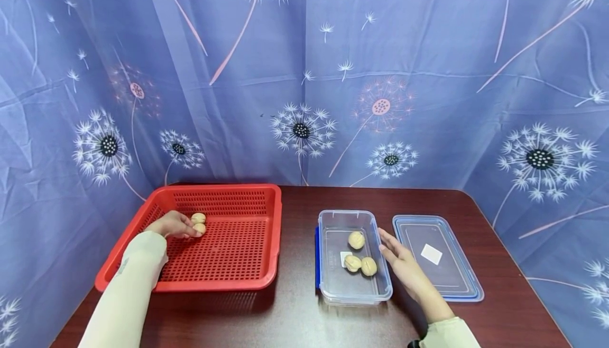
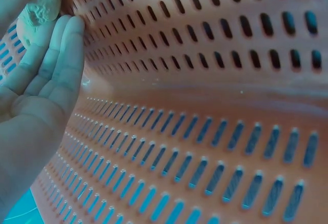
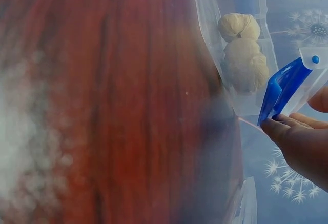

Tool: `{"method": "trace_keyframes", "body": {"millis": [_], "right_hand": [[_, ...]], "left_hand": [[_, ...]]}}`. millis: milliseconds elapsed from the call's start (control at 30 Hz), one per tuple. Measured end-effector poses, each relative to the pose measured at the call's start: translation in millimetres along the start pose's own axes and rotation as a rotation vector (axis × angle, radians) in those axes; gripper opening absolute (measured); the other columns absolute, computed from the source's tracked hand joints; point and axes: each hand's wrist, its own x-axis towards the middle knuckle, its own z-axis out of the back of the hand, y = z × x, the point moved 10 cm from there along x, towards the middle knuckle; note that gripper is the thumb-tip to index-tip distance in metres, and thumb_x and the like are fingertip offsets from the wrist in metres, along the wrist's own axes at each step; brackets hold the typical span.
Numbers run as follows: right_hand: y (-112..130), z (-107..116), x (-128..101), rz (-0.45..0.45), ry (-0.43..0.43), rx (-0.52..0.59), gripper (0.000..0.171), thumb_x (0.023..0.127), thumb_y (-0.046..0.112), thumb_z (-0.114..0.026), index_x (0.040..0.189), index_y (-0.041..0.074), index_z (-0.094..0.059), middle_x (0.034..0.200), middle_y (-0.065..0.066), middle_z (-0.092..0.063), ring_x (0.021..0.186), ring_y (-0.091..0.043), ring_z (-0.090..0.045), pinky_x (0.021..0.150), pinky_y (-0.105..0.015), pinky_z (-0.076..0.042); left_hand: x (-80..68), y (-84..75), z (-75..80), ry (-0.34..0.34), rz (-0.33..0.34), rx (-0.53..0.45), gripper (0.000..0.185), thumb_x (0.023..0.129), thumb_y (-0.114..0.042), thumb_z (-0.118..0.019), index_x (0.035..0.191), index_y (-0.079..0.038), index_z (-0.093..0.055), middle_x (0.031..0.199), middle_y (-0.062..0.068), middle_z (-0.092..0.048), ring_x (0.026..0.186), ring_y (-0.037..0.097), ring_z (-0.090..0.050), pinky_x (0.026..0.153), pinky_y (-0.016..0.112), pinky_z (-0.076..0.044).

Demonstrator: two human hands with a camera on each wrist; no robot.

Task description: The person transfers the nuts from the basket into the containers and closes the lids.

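Pinching, the left hand (image 1: 175,225) is holding at least one round, tan, woody-shelled walnut (image 1: 200,228), probably feeling light, rigid, and suiting fingertips around its middle

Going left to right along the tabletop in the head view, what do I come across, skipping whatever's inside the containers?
Red basket → clear container → right hand → clear lid.

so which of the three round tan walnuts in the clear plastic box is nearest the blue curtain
The rear walnut; the other two walnuts sit side by side, nearer the camera.
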Motion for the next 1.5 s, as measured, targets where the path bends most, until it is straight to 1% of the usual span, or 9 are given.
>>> {"method": "trace_keyframes", "body": {"millis": [333, 600, 767, 933, 1100, 1167, 1233, 1333, 1500], "right_hand": [[-0.4, -0.6, -0.3, -0.009, 0.0, -0.002, 0.051, 0.103, 0.01, -0.041, 0.149, -0.003, -0.024, 0.152, -0.025, -0.027, 0.141, -0.031, -0.023, 0.113, -0.046, -0.017], [-0.9, -1.1, 0.2, -0.005, 0.001, 0.005, 0.051, 0.103, 0.009, -0.04, 0.149, -0.003, -0.024, 0.152, -0.025, -0.026, 0.141, -0.031, -0.023, 0.113, -0.047, -0.017], [-2.8, -1.4, -0.1, -0.013, 0.001, -0.001, 0.05, 0.103, 0.01, -0.04, 0.149, -0.003, -0.025, 0.153, -0.024, -0.027, 0.141, -0.031, -0.023, 0.113, -0.047, -0.017], [-2.1, -1.0, -0.2, -0.011, 0.003, 0.005, 0.05, 0.103, 0.01, -0.04, 0.149, -0.003, -0.024, 0.153, -0.024, -0.026, 0.141, -0.031, -0.022, 0.113, -0.047, -0.017], [-1.0, -0.3, -0.6, -0.012, 0.001, 0.013, 0.051, 0.103, 0.01, -0.04, 0.149, -0.003, -0.024, 0.153, -0.024, -0.026, 0.141, -0.031, -0.022, 0.114, -0.047, -0.016], [-1.0, 0.0, -0.9, -0.014, 0.0, 0.012, 0.05, 0.103, 0.01, -0.04, 0.149, -0.003, -0.024, 0.153, -0.024, -0.026, 0.141, -0.031, -0.022, 0.114, -0.047, -0.016], [-0.9, -0.1, -1.1, -0.014, 0.0, 0.012, 0.05, 0.103, 0.01, -0.04, 0.149, -0.003, -0.024, 0.153, -0.024, -0.026, 0.141, -0.031, -0.022, 0.114, -0.047, -0.016], [-0.5, -0.5, -1.1, -0.012, 0.001, 0.014, 0.05, 0.103, 0.009, -0.04, 0.149, -0.003, -0.024, 0.152, -0.025, -0.026, 0.141, -0.032, -0.022, 0.114, -0.047, -0.016], [-0.7, -0.5, -0.6, -0.018, -0.008, 0.01, 0.05, 0.103, 0.009, -0.04, 0.149, -0.002, -0.025, 0.152, -0.024, -0.028, 0.14, -0.032, -0.025, 0.114, -0.047, -0.017]], "left_hand": [[-2.7, -5.0, -1.3, 0.019, 0.005, -0.053, 0.048, 0.079, -0.014, -0.078, 0.108, 0.018, -0.057, 0.087, 0.008, -0.065, 0.073, 0.012, -0.064, 0.072, 0.031, -0.056], [-4.1, -24.5, 2.8, 0.026, -0.09, -0.047, 0.053, 0.084, -0.021, -0.075, 0.117, 0.017, -0.057, 0.095, 0.014, -0.07, 0.09, 0.028, -0.068, 0.086, 0.044, -0.053], [-1.8, -39.2, 2.0, 0.035, -0.169, -0.076, 0.055, 0.088, -0.026, -0.071, 0.124, 0.012, -0.055, 0.104, 0.017, -0.07, 0.094, 0.027, -0.068, 0.093, 0.043, -0.048], [-4.6, -57.2, 3.0, 0.021, -0.251, -0.088, 0.052, 0.089, -0.027, -0.071, 0.125, 0.008, -0.057, 0.109, 0.016, -0.069, 0.093, 0.019, -0.064, 0.087, 0.043, -0.05], [-6.5, -67.1, 1.3, 0.035, -0.239, -0.215, 0.052, 0.086, -0.026, -0.074, 0.125, 0.005, -0.057, 0.1, 0.011, -0.067, 0.07, 0.014, -0.055, 0.071, 0.037, -0.049], [-7.2, -71.1, 0.9, 0.028, -0.246, -0.232, 0.052, 0.086, -0.027, -0.074, 0.125, 0.004, -0.058, 0.1, 0.01, -0.067, 0.069, 0.013, -0.054, 0.07, 0.035, -0.048], [-7.4, -75.4, 1.5, 0.005, -0.262, -0.202, 0.052, 0.085, -0.029, -0.074, 0.124, 0.002, -0.059, 0.106, 0.01, -0.067, 0.076, 0.012, -0.057, 0.074, 0.035, -0.049], [-6.7, -81.9, 4.3, -0.059, -0.287, -0.097, 0.055, 0.085, -0.037, -0.073, 0.123, 0.0, -0.061, 0.116, 0.014, -0.065, 0.101, 0.018, -0.061, 0.088, 0.04, -0.049], [-6.6, -96.7, 2.2, -0.091, -0.315, -0.076, 0.054, 0.086, -0.037, -0.073, 0.123, 0.0, -0.06, 0.121, 0.019, -0.061, 0.109, 0.03, -0.058, 0.089, 0.043, -0.049]]}}
